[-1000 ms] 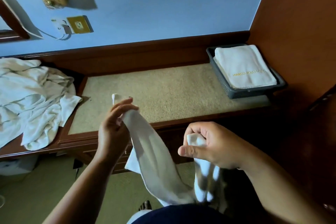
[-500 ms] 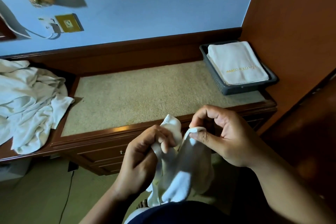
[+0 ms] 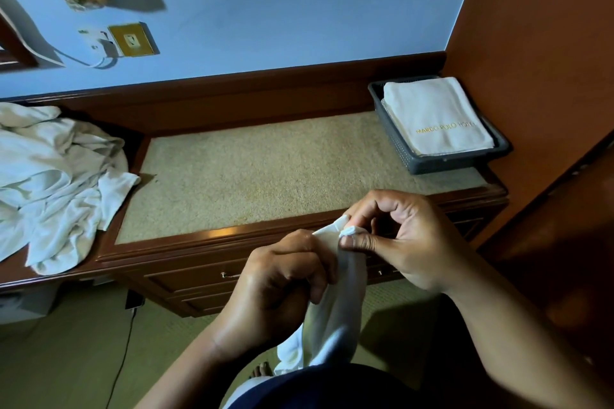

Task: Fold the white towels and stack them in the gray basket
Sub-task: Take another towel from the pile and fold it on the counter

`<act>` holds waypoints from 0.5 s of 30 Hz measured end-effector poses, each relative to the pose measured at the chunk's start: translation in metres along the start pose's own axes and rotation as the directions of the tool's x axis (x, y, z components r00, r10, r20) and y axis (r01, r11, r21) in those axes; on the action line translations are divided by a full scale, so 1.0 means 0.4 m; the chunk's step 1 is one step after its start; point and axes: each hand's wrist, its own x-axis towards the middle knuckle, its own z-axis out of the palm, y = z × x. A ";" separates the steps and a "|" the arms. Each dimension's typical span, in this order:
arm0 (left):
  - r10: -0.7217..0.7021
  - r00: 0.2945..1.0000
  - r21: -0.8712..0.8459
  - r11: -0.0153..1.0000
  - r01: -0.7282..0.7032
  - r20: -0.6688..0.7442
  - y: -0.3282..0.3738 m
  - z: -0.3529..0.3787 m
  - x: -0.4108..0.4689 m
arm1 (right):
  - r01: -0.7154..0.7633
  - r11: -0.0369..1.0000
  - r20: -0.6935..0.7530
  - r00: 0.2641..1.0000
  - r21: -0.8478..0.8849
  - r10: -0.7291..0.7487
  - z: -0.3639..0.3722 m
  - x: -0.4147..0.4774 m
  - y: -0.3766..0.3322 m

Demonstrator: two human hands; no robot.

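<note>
Towel pile (image 3: 50,183): white and crumpled, unfolded, lying at the left end of the surface (image 3: 265,169), with one flap draped onto the beige top.
Wall socket (image 3: 133,40): a brass plate on the blue wall above the pile, with a white plug and cord beside it.
Surface: a beige textured top framed in dark wood, with drawers under its front edge.
Left hand (image 3: 275,289): fingers (image 3: 312,279) curled round the held towel (image 3: 339,309) just below its top edge, gripping it.
Held towel: white, off the surface, in front of its near edge; it is bunched between the two hands and hangs down toward the person's lap.
Right hand (image 3: 408,242): thumb and forefinger pinch the towel's top corner; the other fingers are curled loosely above it.
Gray basket (image 3: 442,166): at the far right end of the surface, against the brown wall panel.
Folded towels (image 3: 435,116): stacked flat inside the gray basket, the top one bearing gold lettering.
</note>
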 end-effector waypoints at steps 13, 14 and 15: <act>-0.372 0.834 -0.046 0.921 0.387 -0.407 -0.042 0.072 -0.026 | 0.049 0.991 -0.164 0.984 -0.123 -0.069 0.017 0.018 -0.016; -0.372 0.840 0.051 0.904 0.425 -0.395 -0.064 0.066 -0.026 | 0.046 0.986 -0.166 0.984 -0.159 -0.072 0.015 0.018 -0.018; -0.377 0.857 0.146 0.882 0.448 -0.352 -0.086 0.060 -0.027 | 0.051 0.979 -0.164 0.983 -0.196 -0.084 0.015 0.017 -0.023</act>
